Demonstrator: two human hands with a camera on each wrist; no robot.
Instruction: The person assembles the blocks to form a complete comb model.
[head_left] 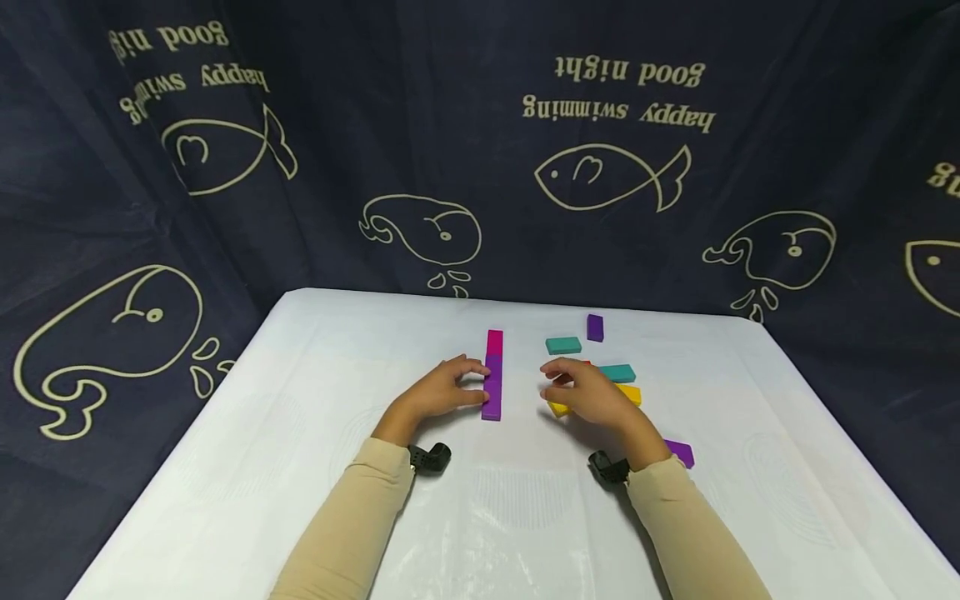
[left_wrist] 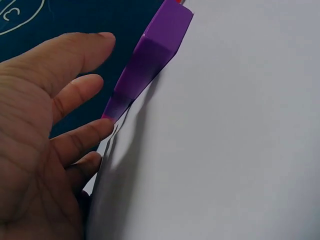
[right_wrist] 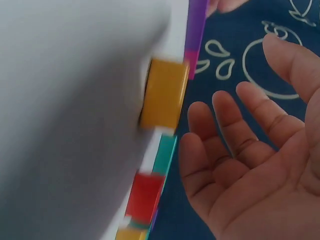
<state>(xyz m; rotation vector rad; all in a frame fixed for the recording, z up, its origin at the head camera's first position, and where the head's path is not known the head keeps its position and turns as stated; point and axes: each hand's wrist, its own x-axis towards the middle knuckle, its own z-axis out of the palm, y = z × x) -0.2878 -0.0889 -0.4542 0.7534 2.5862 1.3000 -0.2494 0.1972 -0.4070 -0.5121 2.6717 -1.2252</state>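
A straight row of blocks stands on the table, with a pink block [head_left: 495,342] at the far end and purple blocks [head_left: 492,400] nearer. My left hand [head_left: 442,390] is at the row's left side, fingers loosely extended and fingertips right at the purple blocks. In the left wrist view the thumb is spread apart from the purple block [left_wrist: 155,40]. To the right, my right hand [head_left: 592,396] hovers over loose blocks, fingers relaxed and holding nothing. Beneath it, a yellow block [head_left: 559,409] and a red block [right_wrist: 145,197] are partly hidden in the head view.
Beyond the right hand lie teal blocks [head_left: 563,345] and a dark purple block [head_left: 595,327]. Another yellow block [head_left: 630,393] is beside that hand, and a purple block [head_left: 679,453] lies by the right wrist. A dark printed curtain [head_left: 495,150] hangs behind the white table [head_left: 315,350].
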